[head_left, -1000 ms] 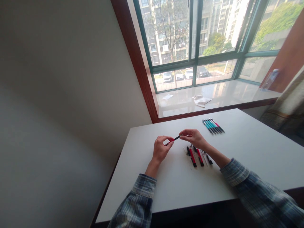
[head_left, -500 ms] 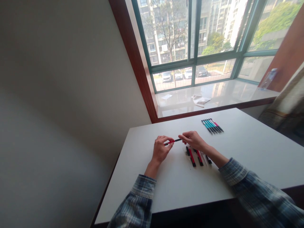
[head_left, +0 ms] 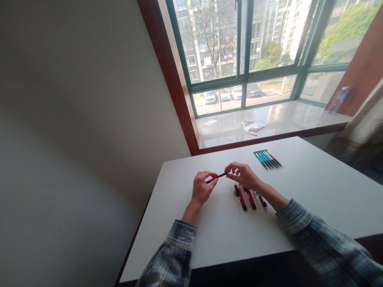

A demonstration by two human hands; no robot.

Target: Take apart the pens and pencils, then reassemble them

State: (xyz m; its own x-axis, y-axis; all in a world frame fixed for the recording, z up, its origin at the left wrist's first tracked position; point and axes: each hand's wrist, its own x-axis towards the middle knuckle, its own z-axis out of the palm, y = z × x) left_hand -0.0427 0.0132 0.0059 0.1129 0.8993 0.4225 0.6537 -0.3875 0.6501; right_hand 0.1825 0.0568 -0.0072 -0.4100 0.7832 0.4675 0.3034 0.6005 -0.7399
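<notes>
A slim red and black pen (head_left: 222, 175) is held level above the white table, between both hands. My left hand (head_left: 203, 186) pinches its red part with thumb and fingertips. At the black end, my right hand (head_left: 241, 174) has its thumb and index finger closed on the pen, the other fingers curled loosely. Just below my right hand lie red and black pen barrels (head_left: 241, 198), with small black and clear pen parts (head_left: 263, 201) beside them. Some of these parts are hidden under the right hand and wrist.
A neat row of teal and pink pens (head_left: 267, 158) lies farther back on the white table (head_left: 317, 191). Behind the table, a window sill (head_left: 227, 131) bears a crumpled cloth (head_left: 253, 127) and a clear bottle (head_left: 338, 101). A wall (head_left: 89, 119) rises on the left.
My right hand has shifted its grip at the black end, its fingers lifting and loosening a little. My left hand stays nearly in place.
</notes>
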